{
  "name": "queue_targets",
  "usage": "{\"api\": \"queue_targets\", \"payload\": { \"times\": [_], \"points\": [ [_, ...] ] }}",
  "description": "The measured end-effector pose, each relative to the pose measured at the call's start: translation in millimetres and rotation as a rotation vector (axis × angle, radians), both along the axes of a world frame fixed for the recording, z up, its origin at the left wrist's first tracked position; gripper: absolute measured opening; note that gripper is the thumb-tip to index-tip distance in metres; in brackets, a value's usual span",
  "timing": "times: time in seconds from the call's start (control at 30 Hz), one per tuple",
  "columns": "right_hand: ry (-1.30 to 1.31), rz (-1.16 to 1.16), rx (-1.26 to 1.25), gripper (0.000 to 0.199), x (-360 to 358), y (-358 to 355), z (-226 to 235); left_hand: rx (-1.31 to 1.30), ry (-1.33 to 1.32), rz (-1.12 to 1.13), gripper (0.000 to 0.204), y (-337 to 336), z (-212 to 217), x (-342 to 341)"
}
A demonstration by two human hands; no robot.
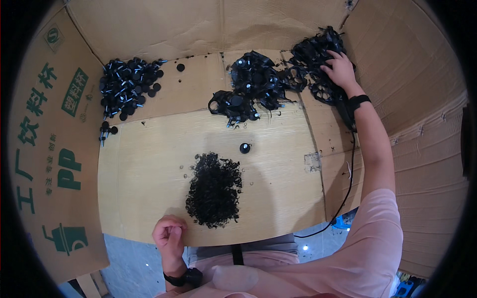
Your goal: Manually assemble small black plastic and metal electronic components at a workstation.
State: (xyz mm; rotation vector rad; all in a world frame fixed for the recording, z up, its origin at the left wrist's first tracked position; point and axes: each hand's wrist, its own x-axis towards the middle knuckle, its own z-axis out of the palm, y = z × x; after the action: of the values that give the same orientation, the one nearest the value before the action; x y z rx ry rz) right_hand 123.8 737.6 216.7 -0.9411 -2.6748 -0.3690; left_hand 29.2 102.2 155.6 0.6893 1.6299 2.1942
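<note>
At two o'clock on the cardboard-lined bench [159, 164], your right hand [341, 69] rests open-fingered on the tangled black plastic sprue frames [318, 59], seemingly light, springy and snaggy: grip a rim; left hand [170, 237] curls empty.

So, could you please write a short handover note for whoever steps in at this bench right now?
Right hand: stretched to the far right corner, fingers resting on the tangled black frames; whether it grips one is unclear.
Left hand: curled at the near edge of the cardboard work surface, beside the heap of small black rings; I cannot tell if it holds anything.
Finished-looking black caps with bolts are piled far left. A mixed clump lies centre back, and one lone cap sits above the rings.
Plenty of frames and rings are left.
</note>
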Motion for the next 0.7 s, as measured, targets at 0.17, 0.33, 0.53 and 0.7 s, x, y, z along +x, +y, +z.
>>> {"api": "queue_targets", "payload": {
  "times": [0.17,0.33,0.53,0.7],
  "points": [
    [0.371,0.026,0.164,0.019,2,-21,6,-0.011,-0.012,-0.013,0.005,-1,-1,0],
    [0.415,-0.128,0.290,0.023,7,-41,26,-0.003,-0.005,-0.020,0.005,-1,-4,0],
    [0.405,-0.103,0.354,0.027,8,-39,23,-0.001,-0.009,-0.004,0.005,0,-4,0],
    [0.674,0.088,-0.350,0.031,19,24,18,0.006,0.008,-0.002,0.005,0,-1,2]
  ]
}}
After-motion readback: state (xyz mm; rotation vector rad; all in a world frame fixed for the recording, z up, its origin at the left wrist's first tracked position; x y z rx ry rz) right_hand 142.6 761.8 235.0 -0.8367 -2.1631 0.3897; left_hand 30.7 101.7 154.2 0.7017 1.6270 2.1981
